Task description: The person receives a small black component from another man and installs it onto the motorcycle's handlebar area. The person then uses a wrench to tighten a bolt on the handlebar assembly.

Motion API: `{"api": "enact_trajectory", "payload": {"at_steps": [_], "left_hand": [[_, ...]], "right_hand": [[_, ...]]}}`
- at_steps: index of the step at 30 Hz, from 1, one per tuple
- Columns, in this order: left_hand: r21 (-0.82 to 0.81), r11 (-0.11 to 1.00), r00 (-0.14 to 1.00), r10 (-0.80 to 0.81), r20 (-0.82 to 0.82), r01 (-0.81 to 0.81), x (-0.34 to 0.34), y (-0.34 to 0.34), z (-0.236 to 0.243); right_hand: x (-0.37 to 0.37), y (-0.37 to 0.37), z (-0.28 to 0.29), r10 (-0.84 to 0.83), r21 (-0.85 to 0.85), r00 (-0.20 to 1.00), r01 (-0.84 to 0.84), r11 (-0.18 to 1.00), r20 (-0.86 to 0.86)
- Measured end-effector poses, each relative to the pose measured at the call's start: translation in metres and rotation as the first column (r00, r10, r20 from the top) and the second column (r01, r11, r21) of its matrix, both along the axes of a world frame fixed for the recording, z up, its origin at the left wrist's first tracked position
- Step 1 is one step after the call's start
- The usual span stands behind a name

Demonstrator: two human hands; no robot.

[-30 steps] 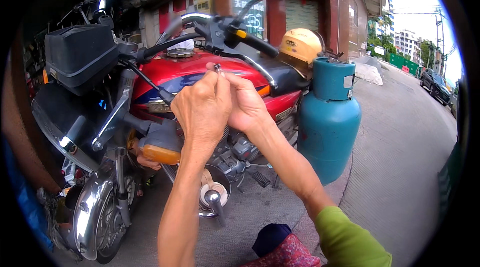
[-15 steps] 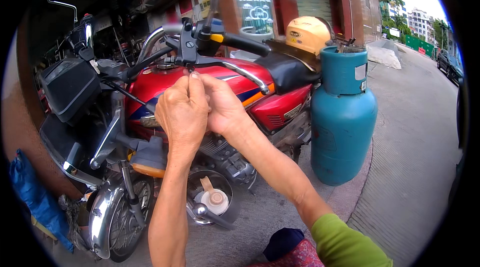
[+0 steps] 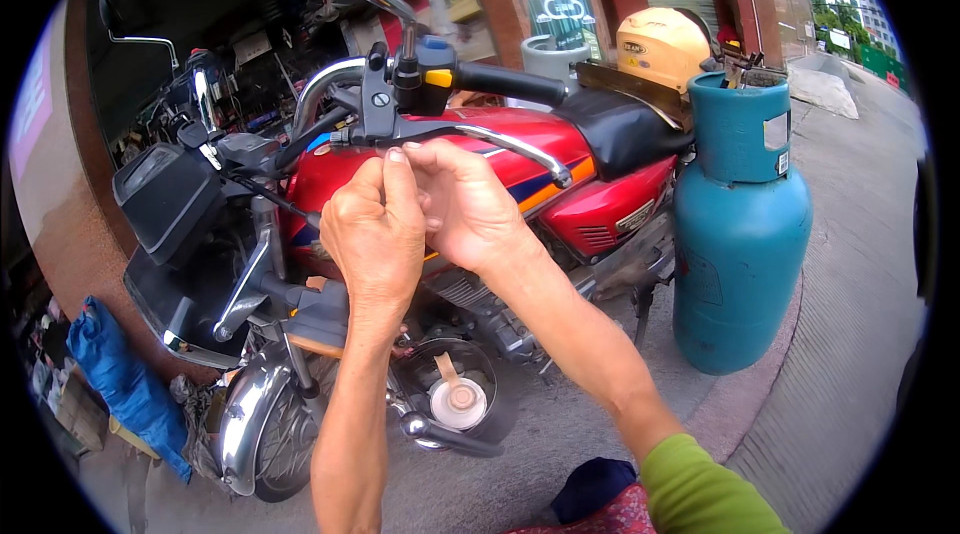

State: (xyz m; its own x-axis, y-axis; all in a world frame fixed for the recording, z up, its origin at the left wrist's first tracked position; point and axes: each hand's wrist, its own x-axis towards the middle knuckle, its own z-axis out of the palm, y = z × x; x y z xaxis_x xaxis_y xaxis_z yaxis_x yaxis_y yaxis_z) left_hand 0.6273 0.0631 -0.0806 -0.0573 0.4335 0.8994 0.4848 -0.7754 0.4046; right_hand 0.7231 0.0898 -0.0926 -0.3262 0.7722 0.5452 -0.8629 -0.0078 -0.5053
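Close in front of a red motorcycle [image 3: 350,179], my left hand [image 3: 375,229] and my right hand [image 3: 472,209] meet at their fingertips. My left thumb and curled forefinger pinch together, and the bent fingers of my right hand press in beside them. Whatever lies between them is too small and hidden to make out. Just above the fingertips is the lever bracket [image 3: 378,112] on the handlebar, with a chrome lever [image 3: 515,156] running right. Over that lever extends a black rubber grip [image 3: 512,84].
A teal gas cylinder [image 3: 740,264] stands at the right, near the black seat [image 3: 635,129]. A yellow helmet [image 3: 660,46] rests behind the seat. Low down, a round metal container [image 3: 505,414] holds a pale round piece. A blue bag [image 3: 125,389] lies at the left.
The view has shifted, so the motorcycle and cylinder appear farther right. My hands stay joined at the fingertips below the bracket, now slightly farther right along the lever.
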Motion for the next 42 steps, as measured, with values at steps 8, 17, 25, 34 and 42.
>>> {"api": "enact_trajectory", "payload": {"at_steps": [8,17,25,34,42], "left_hand": [[0.194,0.974,0.987,0.139,-0.079,-0.121,0.006,0.006,-0.004],[0.313,0.930,0.956,0.251,-0.155,-0.193,-0.001,0.007,-0.004],[0.365,0.931,0.931,0.122,-0.343,0.012,-0.023,-0.003,-0.001],[0.321,0.947,0.897,0.118,-0.427,0.028,-0.039,-0.017,0.018],[0.270,0.963,0.865,0.125,-0.487,0.013,-0.047,-0.021,0.027]], "right_hand": [[0.009,-0.001,0.022,-0.182,-0.093,0.981,0.188,0.978,0.068],[0.022,-0.002,0.027,-0.172,-0.037,0.963,0.183,0.982,0.206],[0.023,0.000,0.030,-0.263,0.004,0.929,0.271,0.962,0.259],[0.012,-0.009,0.030,-0.369,-0.002,0.889,0.384,0.923,0.271],[0.015,-0.007,0.024,-0.318,-0.016,0.929,0.326,0.945,0.187]]}}
